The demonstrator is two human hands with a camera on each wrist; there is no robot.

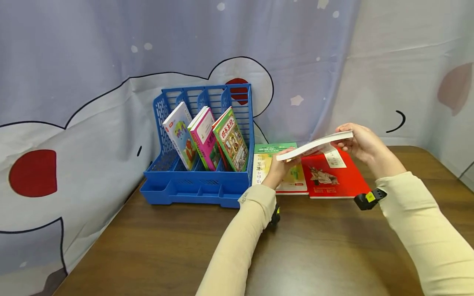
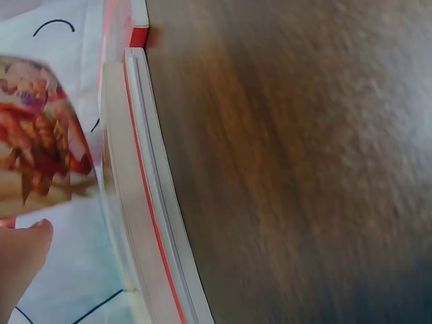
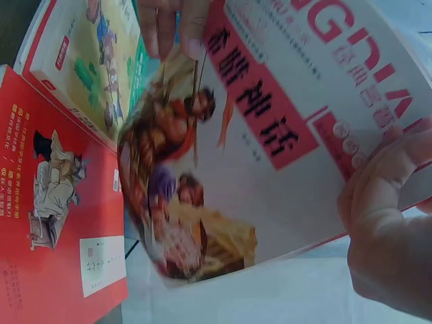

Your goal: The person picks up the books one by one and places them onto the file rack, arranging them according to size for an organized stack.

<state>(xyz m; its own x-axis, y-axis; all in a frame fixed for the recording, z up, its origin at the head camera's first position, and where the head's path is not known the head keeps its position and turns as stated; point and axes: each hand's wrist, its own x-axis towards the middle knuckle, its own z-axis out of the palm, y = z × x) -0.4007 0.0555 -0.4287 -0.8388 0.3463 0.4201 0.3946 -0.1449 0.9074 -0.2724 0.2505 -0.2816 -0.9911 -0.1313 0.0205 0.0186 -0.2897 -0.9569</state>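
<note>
A white paperback book point(image 1: 316, 144) is held tilted above the table, its right end higher than its left in the head view. My left hand point(image 1: 278, 170) grips its near left end, with fingertips point(image 3: 194, 27) at the cover's edge in the right wrist view. The right hand point(image 1: 364, 146) pinches the opposite end between thumb and fingers. The right wrist view shows the cover, with painted figures and a red title block. Below it lie a red book point(image 1: 322, 181) and a yellow-green book point(image 1: 299, 181) on top of another.
Left of the lying books stands a blue file rack point(image 1: 196, 189) with compartments. Leaning in it are a white book point(image 1: 179, 131), a pink book point(image 1: 207, 139) and a green-edged book point(image 1: 233, 142). A patterned curtain point(image 1: 296, 53) hangs behind the wooden table point(image 1: 177, 246).
</note>
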